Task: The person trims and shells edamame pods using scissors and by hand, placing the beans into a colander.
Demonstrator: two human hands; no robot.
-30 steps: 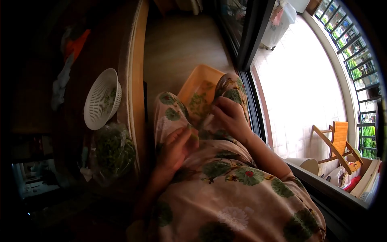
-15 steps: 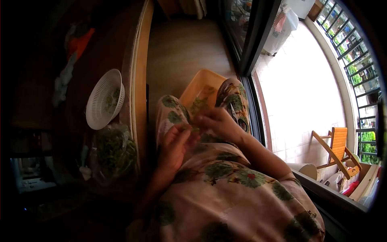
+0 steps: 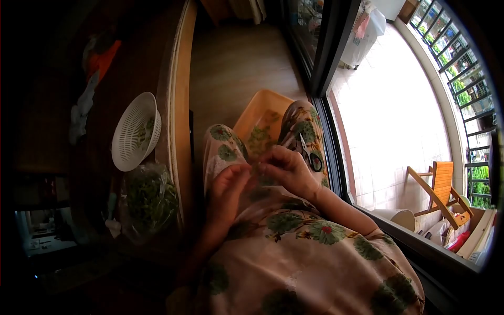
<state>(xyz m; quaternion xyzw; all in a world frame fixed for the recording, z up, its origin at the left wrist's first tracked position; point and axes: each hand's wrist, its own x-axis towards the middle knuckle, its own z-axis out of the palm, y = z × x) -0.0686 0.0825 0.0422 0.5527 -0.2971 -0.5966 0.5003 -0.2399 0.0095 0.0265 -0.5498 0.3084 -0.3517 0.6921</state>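
Observation:
My left hand (image 3: 229, 185) and my right hand (image 3: 287, 169) meet above my lap, thumbs and fingers pinched together and fingertips almost touching. Whatever lies between the fingertips is too small and blurred to name. Beyond them, between my knees, stands a yellow-orange bin (image 3: 255, 109) with green plant scraps (image 3: 260, 137) inside. A pair of scissors (image 3: 314, 160) with dark handles rests on my right thigh. To the left, a white strainer basket (image 3: 126, 137) holds a few green pieces, and a clear plastic bag (image 3: 149, 202) of leafy greens lies beside it.
A dark wooden table (image 3: 144, 58) with a pale edge runs along my left. On the right, a sliding door frame (image 3: 336, 58) borders a bright tiled balcony (image 3: 391, 110) holding a folded wooden chair (image 3: 442, 181). An orange item (image 3: 102, 60) lies farther back on the table.
My right hand has dropped slightly toward me and turned, its fingers now pinched beside the left fingertips. The green bit seen at the left fingertips is no longer distinct. The scissors show more fully.

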